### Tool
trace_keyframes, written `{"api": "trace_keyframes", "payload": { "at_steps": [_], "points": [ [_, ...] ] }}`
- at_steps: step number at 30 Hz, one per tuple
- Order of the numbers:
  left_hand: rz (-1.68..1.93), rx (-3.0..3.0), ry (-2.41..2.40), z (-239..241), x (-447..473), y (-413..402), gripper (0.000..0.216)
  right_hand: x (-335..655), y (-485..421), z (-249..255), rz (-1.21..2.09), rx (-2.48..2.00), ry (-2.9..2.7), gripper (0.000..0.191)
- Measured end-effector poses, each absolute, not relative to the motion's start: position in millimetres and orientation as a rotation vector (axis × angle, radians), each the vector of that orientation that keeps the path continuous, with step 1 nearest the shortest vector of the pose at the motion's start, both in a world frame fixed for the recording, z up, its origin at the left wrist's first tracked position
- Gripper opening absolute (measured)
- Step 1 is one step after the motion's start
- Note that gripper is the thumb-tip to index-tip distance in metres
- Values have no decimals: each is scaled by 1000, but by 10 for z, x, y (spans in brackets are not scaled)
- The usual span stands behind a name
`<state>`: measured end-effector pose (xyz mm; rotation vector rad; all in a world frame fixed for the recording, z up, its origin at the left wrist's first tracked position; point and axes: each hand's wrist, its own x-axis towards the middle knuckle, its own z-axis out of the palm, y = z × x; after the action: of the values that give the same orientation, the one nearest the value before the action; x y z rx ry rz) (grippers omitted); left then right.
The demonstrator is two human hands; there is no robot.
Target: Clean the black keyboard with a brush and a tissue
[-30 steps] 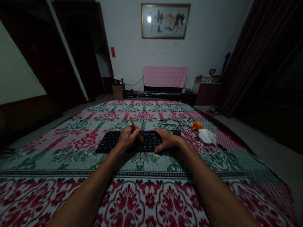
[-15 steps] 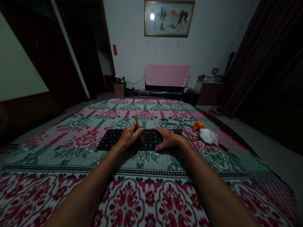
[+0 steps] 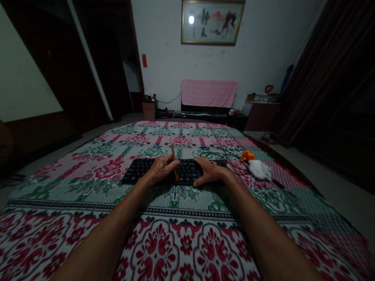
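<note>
A black keyboard (image 3: 137, 170) lies on a bedspread with red and green flowers (image 3: 175, 238). My left hand (image 3: 159, 169) is closed round a thin wooden-handled brush (image 3: 174, 153), whose tip touches the keys near the keyboard's middle. My right hand (image 3: 208, 171) lies flat on the keyboard's right part, fingers spread, thumb at the front edge. The keyboard's black cable (image 3: 222, 156) coils behind the right hand.
A white cloth (image 3: 259, 169) and a small orange thing (image 3: 247, 155) lie on the bedspread to the right of the keyboard. Beyond the bed stand a low cabinet with a pink cover (image 3: 209, 93), a framed picture (image 3: 212, 22) and a dark curtain (image 3: 331, 70).
The brush handle has swung from leaning left to nearly upright, its tip staying on the keys. The camera has drifted a little; my right hand has kept its place.
</note>
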<state>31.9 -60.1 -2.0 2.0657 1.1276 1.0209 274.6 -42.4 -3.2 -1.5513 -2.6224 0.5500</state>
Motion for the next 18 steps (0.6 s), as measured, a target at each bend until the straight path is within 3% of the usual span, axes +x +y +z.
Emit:
{"api": "trace_keyframes", "payload": {
  "at_steps": [18],
  "points": [
    [775,1863,931,35,225,-592,33,2749,-418,-40,557,-1567,-2622,120]
  ]
}}
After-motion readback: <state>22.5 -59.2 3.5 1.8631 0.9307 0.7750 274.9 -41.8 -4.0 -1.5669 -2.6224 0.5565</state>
